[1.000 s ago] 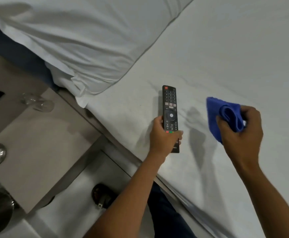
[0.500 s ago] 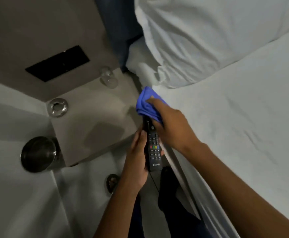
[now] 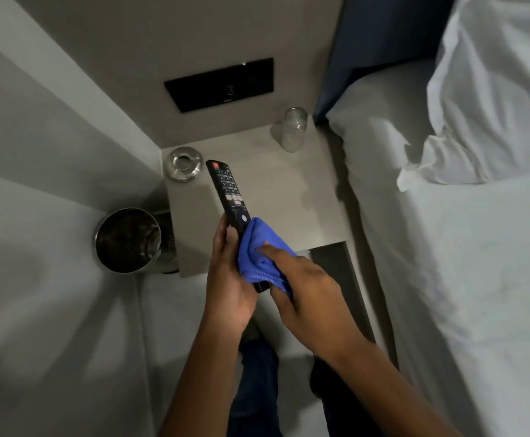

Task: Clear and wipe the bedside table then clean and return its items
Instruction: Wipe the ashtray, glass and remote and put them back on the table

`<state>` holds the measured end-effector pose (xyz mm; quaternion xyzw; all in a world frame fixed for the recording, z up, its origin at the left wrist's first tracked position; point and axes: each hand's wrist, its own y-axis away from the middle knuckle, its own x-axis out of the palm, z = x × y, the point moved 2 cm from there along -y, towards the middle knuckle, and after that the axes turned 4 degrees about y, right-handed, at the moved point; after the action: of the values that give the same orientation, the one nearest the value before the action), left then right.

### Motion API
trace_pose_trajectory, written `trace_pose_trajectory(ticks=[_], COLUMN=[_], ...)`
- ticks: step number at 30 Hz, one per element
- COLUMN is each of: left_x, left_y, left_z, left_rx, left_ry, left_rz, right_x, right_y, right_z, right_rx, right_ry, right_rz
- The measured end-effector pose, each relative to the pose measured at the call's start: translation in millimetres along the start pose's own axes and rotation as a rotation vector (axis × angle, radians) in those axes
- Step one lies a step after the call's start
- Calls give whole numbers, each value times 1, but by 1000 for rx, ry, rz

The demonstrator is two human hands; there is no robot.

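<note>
While left hand (image 3: 226, 279) grips the remote (image 3: 229, 197) by its lower end, steadying it over the bedside table (image 3: 289, 203), right hand (image 3: 301, 285) fingers clench blue cloth (image 3: 257, 253) against it for wiping.

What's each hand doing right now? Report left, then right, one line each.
Left hand: closed on the remote, holding it above the bedside table.
Right hand: closed on the blue cloth, pressing it against the remote's lower end.
</note>
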<state>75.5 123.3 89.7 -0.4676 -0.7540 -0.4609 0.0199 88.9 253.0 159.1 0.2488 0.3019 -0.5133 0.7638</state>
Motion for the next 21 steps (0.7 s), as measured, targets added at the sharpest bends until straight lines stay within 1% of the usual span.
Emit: trace_pose_trajectory(ticks=[3, 4, 6, 7, 9, 11, 12, 14, 17, 19, 21], left_x=[-22, -27, -34, -38, -44, -48, -49, -48, -43, -37, -30], left_y=[-13, -14, -19, -19, -17, -14, -12, -6, 5, 10, 12], left_z=[-36, -46, -64, -72, -83, -83, -81, -76, -66, -62, -60], left_rx=[-9, -8, 8, 12, 3, -28, -48, -59, -31, -23, -22], left_ry=[36, 42, 20, -20, -113, -174, -205, -255, -237, -130, -68], left_rz=[-5, -2, 37, 54, 61, 60, 72, 119, 154, 159, 144], right_x=[15, 19, 24, 24, 18, 8, 3, -3, -5, -1, 10], right_y=[-9, -11, -14, -15, -21, -34, -43, -67, -104, -120, -122], right_z=[15, 17, 19, 19, 20, 20, 21, 25, 36, 44, 52], right_rx=[-58, -49, 32, 72, 178, 244, 229, 125, -59, -151, -213], right_ry=[28, 26, 46, 58, 52, 32, 32, 59, 141, 218, 274], right_rz=[78, 121, 225, 242, 180, 27, -48, -148, -214, -186, -92])
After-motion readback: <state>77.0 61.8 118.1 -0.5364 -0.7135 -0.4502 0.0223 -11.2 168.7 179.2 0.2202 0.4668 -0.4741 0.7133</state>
